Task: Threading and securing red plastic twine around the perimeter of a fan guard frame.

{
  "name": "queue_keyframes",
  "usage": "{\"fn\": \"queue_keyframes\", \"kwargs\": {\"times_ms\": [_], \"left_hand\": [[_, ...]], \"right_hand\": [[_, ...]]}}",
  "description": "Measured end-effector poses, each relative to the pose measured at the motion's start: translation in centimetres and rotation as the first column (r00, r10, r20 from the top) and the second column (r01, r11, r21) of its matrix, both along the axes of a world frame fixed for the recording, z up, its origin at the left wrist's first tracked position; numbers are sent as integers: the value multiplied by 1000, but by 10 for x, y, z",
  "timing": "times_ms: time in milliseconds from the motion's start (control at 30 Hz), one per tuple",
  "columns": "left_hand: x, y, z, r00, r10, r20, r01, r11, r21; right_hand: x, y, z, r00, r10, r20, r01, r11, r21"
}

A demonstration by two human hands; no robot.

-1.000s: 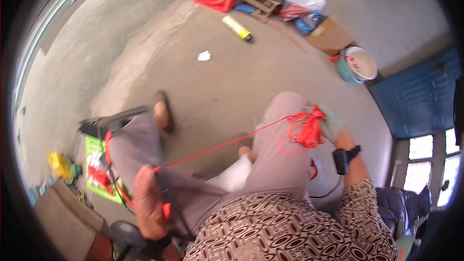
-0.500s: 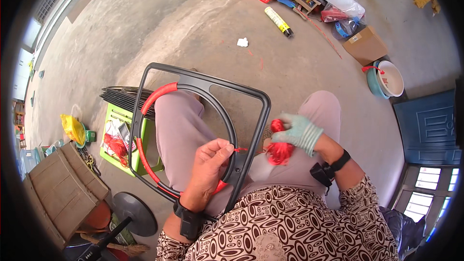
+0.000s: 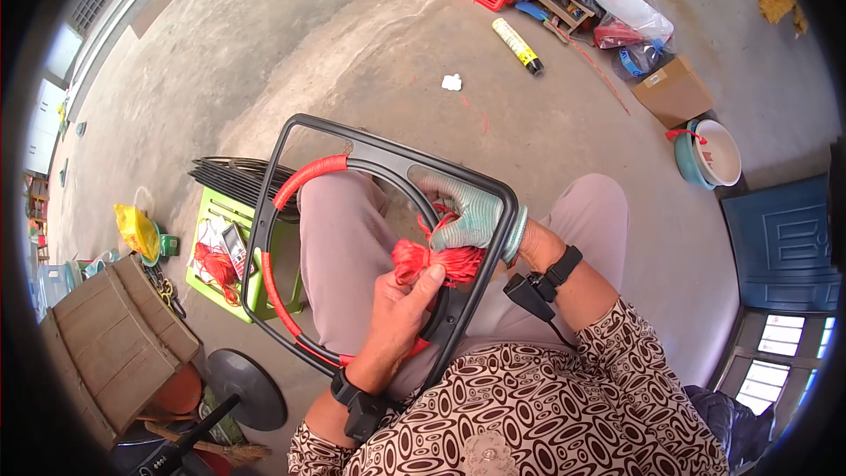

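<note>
A black frame (image 3: 456,313) with a round ring inside it leans across my lap. Red cord wrapping (image 3: 308,178) covers parts of the ring, with bare black stretches between. My bare left hand (image 3: 397,313) is closed at the ring's right side, its thumb pressed on a bundle of red cord (image 3: 441,262). In a pale green glove, my right hand (image 3: 476,216) reaches through the frame beside the ring, fingers curled round the same bundle. Some of its fingertips are hidden behind the ring and cord.
On my left stands a lime green stool (image 3: 211,278) bearing red cord and a phone-like device, with a black coil (image 3: 233,178) behind it. A yellow and black can (image 3: 517,46) lies ahead on the floor. Basins (image 3: 718,154) and a cardboard box (image 3: 672,91) stand at the right.
My right hand has moved left from over my right thigh into the frame, bringing the cord bundle to the ring. My left thumb now presses on it. The frame has shifted slightly right.
</note>
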State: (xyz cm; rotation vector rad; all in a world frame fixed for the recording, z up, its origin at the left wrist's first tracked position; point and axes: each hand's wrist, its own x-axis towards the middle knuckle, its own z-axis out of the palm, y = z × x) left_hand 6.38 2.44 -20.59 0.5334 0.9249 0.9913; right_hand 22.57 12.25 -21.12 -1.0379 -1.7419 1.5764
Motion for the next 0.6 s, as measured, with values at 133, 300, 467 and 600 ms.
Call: {"fn": "queue_keyframes", "kwargs": {"times_ms": [133,300,467,600], "left_hand": [[-7,3,-5,999,-19,30,25,979,-203],[-5,7,-11,998,-57,35,64,960,-273],[-4,4,-11,995,-8,103,42,942,-332],[-11,3,-15,976,-69,209,131,944,-302]], "right_hand": [[13,4,-24,1000,-16,-14,6,840,-542],[8,-21,-29,919,-144,-367,-178,680,-711],[5,0,-62,697,-678,-233,231,520,-822],[52,31,-61,541,-804,-248,364,490,-792]]}}
